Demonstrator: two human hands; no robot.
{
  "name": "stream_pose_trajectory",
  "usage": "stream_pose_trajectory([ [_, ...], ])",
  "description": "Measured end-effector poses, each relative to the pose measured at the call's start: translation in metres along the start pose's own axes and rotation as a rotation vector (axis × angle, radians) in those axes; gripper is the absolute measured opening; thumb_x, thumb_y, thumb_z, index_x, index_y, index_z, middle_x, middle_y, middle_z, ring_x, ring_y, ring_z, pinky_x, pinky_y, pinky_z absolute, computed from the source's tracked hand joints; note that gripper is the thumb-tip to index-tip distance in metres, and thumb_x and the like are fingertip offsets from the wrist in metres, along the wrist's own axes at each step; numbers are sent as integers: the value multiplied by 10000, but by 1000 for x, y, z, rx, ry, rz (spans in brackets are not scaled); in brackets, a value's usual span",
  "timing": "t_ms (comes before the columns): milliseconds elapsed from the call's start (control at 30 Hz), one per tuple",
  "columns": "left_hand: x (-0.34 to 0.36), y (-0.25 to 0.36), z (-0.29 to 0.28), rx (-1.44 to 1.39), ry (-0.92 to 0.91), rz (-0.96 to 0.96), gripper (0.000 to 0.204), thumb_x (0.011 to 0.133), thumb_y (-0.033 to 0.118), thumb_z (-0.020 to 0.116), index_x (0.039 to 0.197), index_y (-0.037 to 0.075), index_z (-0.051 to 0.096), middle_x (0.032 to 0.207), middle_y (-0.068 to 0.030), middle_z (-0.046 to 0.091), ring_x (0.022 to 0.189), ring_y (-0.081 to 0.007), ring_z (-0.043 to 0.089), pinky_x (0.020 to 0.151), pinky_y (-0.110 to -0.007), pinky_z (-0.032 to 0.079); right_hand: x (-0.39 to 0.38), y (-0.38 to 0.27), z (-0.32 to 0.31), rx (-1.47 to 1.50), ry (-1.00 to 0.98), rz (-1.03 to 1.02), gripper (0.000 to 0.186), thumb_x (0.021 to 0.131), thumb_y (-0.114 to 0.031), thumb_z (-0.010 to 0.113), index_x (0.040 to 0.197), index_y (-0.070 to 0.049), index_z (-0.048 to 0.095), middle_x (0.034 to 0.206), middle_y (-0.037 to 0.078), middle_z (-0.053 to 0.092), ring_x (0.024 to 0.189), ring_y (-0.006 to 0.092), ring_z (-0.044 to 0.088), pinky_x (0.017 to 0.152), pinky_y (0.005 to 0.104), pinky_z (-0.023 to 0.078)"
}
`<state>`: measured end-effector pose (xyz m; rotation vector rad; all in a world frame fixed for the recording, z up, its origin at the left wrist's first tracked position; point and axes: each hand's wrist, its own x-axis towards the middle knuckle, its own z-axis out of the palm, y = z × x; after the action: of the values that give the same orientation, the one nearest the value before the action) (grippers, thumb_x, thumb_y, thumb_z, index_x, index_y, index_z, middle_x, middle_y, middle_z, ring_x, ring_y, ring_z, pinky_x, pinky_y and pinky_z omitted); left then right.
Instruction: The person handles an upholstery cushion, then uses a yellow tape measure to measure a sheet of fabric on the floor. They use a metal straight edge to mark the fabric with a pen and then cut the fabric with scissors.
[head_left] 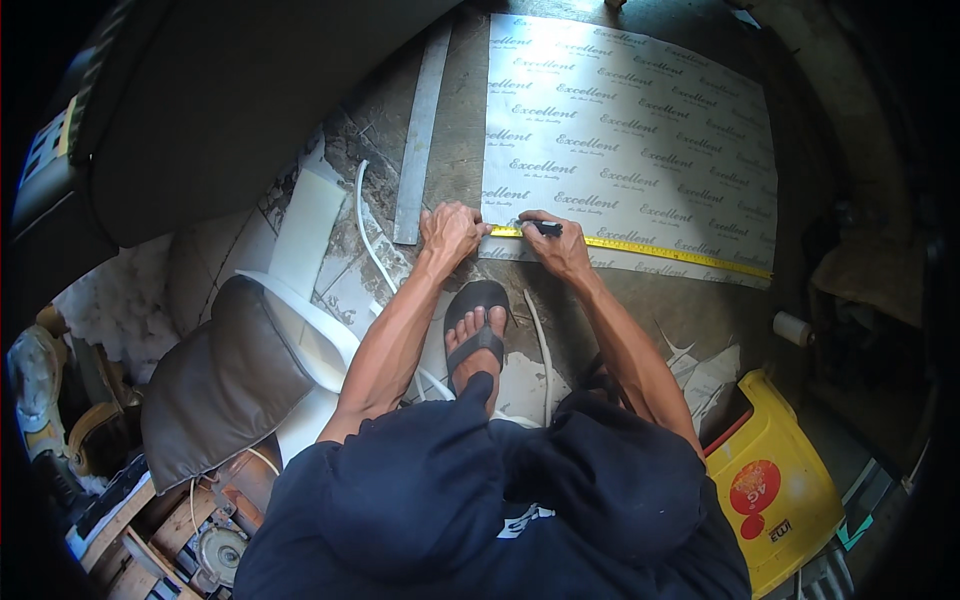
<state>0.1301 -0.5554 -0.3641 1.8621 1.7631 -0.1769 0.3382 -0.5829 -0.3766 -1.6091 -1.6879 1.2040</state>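
Note:
A pale sheet (630,130) with rows of grey printing lies flat on the floor ahead of me. Across its near edge stretches a yellow tape measure (660,250), running out to the sheet's right corner. At the sheet's left edge, my left hand (452,235) is closed, its fingertips pinching the end of the tape. My right hand (560,245) grips a black marker (545,229) close over the tape, a short way right of the left hand. The marker's tip is hard to make out. Left of the sheet lies a long metal straightedge (421,140).
A brown cushion (225,375) and a white curved chair part (310,330) are on my left, beside a foam strip (307,230). To the right are a yellow plastic container (785,480) and a white spool (792,329). White cord (370,225) trails near my sandalled foot (477,335).

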Motion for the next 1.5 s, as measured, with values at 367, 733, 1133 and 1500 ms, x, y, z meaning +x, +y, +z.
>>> stream_pose_trajectory([
  [367, 0, -1, 1, 5, 30, 18, 282, 833, 397, 709, 962, 158, 786, 923, -143, 729, 974, -333, 663, 866, -520, 431, 0, 0, -1, 49, 19, -1, 272, 879, -273, 616, 1013, -69, 736, 820, 183, 709, 743, 312, 714, 711, 377, 557],
  [733, 0, -1, 3, -9, 23, 13, 278, 821, 393, 717, 940, 153, 789, 912, -144, 730, 969, -331, 666, 849, -516, 439, -1, 1, -2, 13, -7, -15, 232, 873, -236, 620, 1000, -79, 734, 824, 180, 708, 729, 299, 715, 697, 367, 560],
  [1133, 0, 3, 2, -3, 4, 1, 286, 831, 406, 703, 980, 176, 786, 934, -140, 729, 989, -331, 660, 851, -519, 439, -3, 4, -5, 47, 16, -22, 228, 862, -225, 641, 999, -69, 737, 801, 175, 708, 710, 276, 715, 684, 358, 553],
  [1500, 1, -7, -1, 45, 80, 63, 305, 844, 413, 686, 937, 140, 782, 872, -134, 727, 897, -338, 683, 762, -500, 480, -3, -1, 4, 110, 50, -8, 249, 854, -191, 654, 1049, -54, 727, 870, 195, 715, 769, 300, 710, 727, 362, 551],
])
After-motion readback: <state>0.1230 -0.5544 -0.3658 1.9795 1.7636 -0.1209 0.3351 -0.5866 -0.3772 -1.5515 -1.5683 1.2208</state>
